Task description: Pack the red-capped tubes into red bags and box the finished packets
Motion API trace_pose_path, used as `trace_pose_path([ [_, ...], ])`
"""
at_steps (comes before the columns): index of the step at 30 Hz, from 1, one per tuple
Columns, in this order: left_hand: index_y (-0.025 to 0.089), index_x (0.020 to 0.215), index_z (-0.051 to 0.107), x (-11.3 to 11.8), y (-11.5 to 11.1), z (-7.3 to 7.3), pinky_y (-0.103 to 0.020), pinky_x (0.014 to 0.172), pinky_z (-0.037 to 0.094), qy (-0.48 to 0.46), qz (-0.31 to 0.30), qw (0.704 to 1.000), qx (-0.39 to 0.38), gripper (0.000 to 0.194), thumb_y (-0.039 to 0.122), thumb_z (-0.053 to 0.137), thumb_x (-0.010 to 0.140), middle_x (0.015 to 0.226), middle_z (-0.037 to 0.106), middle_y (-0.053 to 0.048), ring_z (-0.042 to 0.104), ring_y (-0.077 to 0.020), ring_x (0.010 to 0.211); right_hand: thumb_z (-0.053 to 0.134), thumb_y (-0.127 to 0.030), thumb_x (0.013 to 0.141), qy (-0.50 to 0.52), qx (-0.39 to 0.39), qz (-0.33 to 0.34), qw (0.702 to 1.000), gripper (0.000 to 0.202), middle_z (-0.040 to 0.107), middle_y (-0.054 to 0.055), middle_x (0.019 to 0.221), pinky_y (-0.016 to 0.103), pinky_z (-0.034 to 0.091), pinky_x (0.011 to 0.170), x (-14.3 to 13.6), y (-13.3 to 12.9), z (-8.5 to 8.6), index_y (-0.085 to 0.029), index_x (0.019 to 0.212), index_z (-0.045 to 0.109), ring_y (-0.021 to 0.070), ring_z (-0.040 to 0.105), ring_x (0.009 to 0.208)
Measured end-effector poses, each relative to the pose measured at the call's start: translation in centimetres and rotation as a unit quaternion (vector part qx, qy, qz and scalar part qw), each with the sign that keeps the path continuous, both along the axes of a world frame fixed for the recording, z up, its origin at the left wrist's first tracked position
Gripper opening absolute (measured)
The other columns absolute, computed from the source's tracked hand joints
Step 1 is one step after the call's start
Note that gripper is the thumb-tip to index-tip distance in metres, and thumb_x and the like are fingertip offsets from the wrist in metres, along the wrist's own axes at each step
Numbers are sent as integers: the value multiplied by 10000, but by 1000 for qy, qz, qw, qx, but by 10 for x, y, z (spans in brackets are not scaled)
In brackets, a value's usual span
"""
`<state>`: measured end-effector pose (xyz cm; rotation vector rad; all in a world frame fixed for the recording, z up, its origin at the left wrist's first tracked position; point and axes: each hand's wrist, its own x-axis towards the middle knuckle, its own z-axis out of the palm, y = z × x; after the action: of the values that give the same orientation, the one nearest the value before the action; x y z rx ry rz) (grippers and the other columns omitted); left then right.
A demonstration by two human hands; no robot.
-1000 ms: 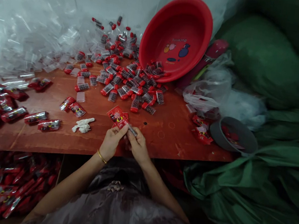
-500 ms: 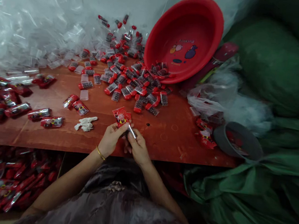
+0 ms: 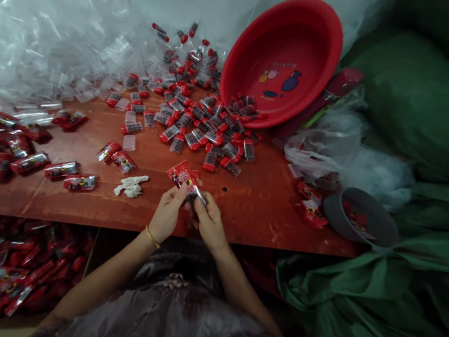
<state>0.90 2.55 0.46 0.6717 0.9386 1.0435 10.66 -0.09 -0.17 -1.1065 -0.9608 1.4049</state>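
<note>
Near the front edge of the reddish table, my left hand [image 3: 168, 209] pinches a red printed packet [image 3: 183, 174] by its lower part. A gold bracelet circles that wrist. My right hand [image 3: 209, 218] is closed on a small shiny dark container [image 3: 200, 197], which meets the packet between my hands. Whether the container is partly inside the packet, I cannot tell. Beyond my hands lies a heap of clear containers with red caps and dark contents [image 3: 212, 129]. Wrapped red packets [image 3: 79, 182] and a crumpled white piece [image 3: 131, 185] lie to the left.
A red basin [image 3: 281, 61] leans behind the heap. Clear plastic sleeves [image 3: 39, 50] are piled at the back left. A grey bowl [image 3: 333, 213] and green sacking [image 3: 397, 285] are at the right. Below the table at left, a box holds many red packets [image 3: 6, 268].
The view has shifted slightly, moving the scene a little to the right. The shiny container and the packet are now closer together, with the packet's lower part overlapping it.
</note>
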Motion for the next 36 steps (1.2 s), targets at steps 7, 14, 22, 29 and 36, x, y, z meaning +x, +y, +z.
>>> trace_pose_path([
  [7,146,710,633,-2,1,1,-202,373,374,-1,-27,999,24,343,479,701,669,459,532,42,481,-83,361,485,-557,842,-39,-2,-22,999,324,454,-69,616,186,353,378,-2,3,-4,-234,856,489,56,374,411],
  [14,111,749,697,-7,12,17,-188,403,364,-52,-24,998,-7,308,385,729,612,527,575,11,463,-67,429,472,-491,867,-85,67,11,994,291,543,-52,626,196,366,406,7,2,-1,-209,906,530,57,454,390],
  [22,105,749,708,5,11,13,-167,342,240,-25,46,997,-59,409,484,734,598,650,673,-47,415,-40,414,457,-429,878,-170,82,-39,981,256,567,-49,546,188,371,379,-4,-3,-2,-189,881,546,65,462,349],
  [29,126,732,675,1,2,5,-193,362,352,-51,-13,997,-60,411,506,743,589,476,502,56,416,-57,390,626,-541,725,-79,30,-13,996,369,542,-63,487,201,375,364,-1,19,-17,-214,651,470,81,459,346],
  [36,177,777,672,-40,28,17,-247,686,504,-101,14,993,-67,267,421,721,682,798,701,-21,646,-159,781,497,-538,836,-330,155,-29,931,384,580,-12,587,260,435,584,-11,57,-15,-219,629,546,134,537,559],
])
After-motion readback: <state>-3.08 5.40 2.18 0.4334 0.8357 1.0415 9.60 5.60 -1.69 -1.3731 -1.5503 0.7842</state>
